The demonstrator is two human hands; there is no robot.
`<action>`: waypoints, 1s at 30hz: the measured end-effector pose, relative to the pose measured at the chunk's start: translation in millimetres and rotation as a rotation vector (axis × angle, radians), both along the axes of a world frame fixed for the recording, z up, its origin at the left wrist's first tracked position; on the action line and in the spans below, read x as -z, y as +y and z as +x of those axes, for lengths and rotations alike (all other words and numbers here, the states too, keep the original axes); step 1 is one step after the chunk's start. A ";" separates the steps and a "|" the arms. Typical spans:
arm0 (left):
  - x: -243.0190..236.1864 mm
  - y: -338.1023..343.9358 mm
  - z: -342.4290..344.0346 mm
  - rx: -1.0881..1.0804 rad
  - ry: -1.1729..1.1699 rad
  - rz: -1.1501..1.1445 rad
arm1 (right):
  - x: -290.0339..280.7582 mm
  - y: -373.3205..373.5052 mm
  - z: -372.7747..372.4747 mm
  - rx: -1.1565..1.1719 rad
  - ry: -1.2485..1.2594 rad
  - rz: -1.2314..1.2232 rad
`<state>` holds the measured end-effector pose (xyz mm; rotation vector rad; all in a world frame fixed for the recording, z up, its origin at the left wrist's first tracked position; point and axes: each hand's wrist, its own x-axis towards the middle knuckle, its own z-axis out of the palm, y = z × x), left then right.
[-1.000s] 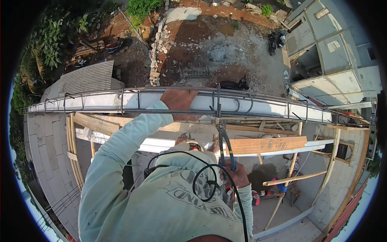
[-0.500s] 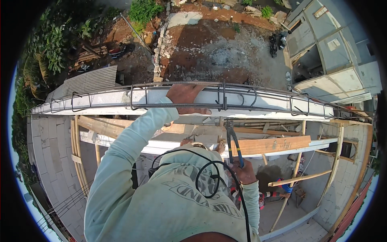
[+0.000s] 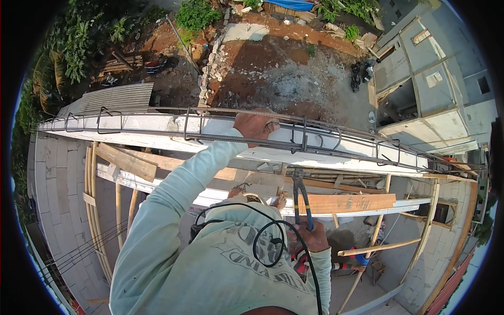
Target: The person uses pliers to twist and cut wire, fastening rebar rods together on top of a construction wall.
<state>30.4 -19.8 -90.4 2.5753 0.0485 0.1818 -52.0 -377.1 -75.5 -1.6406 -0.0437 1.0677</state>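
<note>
My left hand (image 3: 256,127) is closed round the far bar of a long rebar cage (image 3: 220,137). Bent stirrups, such as this square stirrup (image 3: 304,135), cross the cage, which runs along the top of a white block wall (image 3: 336,160). Lower, on the near side of the wall, my right hand (image 3: 313,237) grips the blue handles of a pair of steel pincers (image 3: 299,191). Their jaws point up toward the wall, apart from the bars.
Below are a brown plank (image 3: 346,203), bamboo poles (image 3: 379,231) and white beams (image 3: 415,203). A co-worker's striped sleeve (image 3: 344,266) shows lower right, near a pole. A black cable (image 3: 294,231) loops over my shirt. Beyond the wall, the ground drops to rubble (image 3: 294,73).
My left hand has gone from lying spread across the bars to closing round the far one, slightly further right. The view has tilted; my right hand still holds the pincers, a little lower in view.
</note>
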 end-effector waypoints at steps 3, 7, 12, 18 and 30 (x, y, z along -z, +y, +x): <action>0.1 -3.5 4.8 -0.070 0.080 -0.053 | -2.1 1.5 -2.8 0.033 0.026 0.047; 2.8 13.8 16.4 -0.026 0.152 -0.098 | -11.0 7.5 -2.1 0.006 -0.012 0.040; 0.2 -0.5 -2.3 -0.112 -0.032 -0.076 | -21.8 10.4 -3.7 -0.008 -0.076 0.025; -4.7 -36.9 -48.3 -0.111 -0.448 -0.125 | -19.2 4.8 -10.2 -0.033 -0.133 0.043; -13.2 -116.5 -120.8 -0.343 0.275 -1.817 | -12.2 22.8 -26.6 -0.018 -0.410 -0.140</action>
